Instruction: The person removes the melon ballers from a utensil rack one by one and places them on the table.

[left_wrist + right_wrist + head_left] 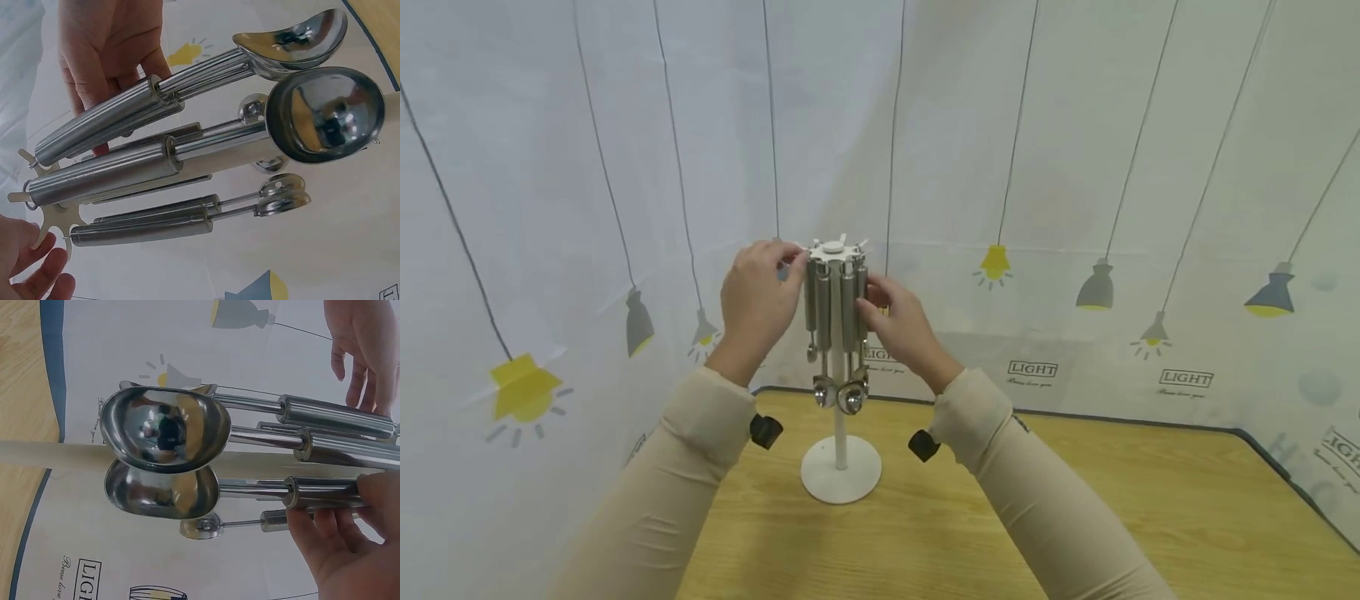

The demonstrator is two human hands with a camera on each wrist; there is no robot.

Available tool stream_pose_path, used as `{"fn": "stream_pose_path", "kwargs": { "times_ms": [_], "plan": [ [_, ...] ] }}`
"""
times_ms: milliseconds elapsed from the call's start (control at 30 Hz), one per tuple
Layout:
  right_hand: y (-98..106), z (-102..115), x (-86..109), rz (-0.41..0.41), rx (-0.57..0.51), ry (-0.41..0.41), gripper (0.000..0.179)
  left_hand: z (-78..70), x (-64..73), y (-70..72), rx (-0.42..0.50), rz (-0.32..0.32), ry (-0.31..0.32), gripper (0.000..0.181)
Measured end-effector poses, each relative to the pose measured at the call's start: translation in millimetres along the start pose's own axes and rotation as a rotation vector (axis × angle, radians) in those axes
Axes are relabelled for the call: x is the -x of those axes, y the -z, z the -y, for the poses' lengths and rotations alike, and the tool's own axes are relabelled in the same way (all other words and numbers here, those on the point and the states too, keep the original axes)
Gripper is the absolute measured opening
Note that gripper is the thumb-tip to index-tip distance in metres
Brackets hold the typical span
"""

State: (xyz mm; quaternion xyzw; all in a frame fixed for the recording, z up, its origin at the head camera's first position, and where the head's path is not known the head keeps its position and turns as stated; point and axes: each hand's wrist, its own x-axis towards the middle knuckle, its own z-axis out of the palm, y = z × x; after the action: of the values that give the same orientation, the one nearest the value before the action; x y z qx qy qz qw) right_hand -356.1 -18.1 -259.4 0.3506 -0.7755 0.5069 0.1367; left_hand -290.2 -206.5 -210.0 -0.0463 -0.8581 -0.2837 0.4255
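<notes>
A white utensil rack (841, 471) stands upright on its round base, with several steel utensils hanging by rings from its star-shaped top (832, 248). My left hand (758, 287) is at the left of that top. In the left wrist view, its thumb and fingers pinch one hook arm (66, 245). On the other side, my right hand (901, 321) grips the handle of a steel ice cream scoop (159, 495), thumb on top and fingers underneath. Another ice cream scoop (325, 115) hangs beside it. Smaller round-bowled utensils (284, 203) hang nearer the left hand.
The rack stands on a wooden table (992, 508) with a dark back edge (1075, 417). Close behind and to the left rises a white backdrop (955, 150) printed with hanging lamps. A black wrist strap part (766, 432) juts from the left cuff, another (923, 446) from the right.
</notes>
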Motion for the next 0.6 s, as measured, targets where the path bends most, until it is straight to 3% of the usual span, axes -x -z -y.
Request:
{"fn": "stream_pose_path", "kwargs": {
  "times_ms": [600],
  "plan": [
    [10.3,3.4,-2.4,0.011,0.005,0.023,0.042,7.4,-1.4,-3.1,0.032,0.001,0.02,0.02]
  ]
}}
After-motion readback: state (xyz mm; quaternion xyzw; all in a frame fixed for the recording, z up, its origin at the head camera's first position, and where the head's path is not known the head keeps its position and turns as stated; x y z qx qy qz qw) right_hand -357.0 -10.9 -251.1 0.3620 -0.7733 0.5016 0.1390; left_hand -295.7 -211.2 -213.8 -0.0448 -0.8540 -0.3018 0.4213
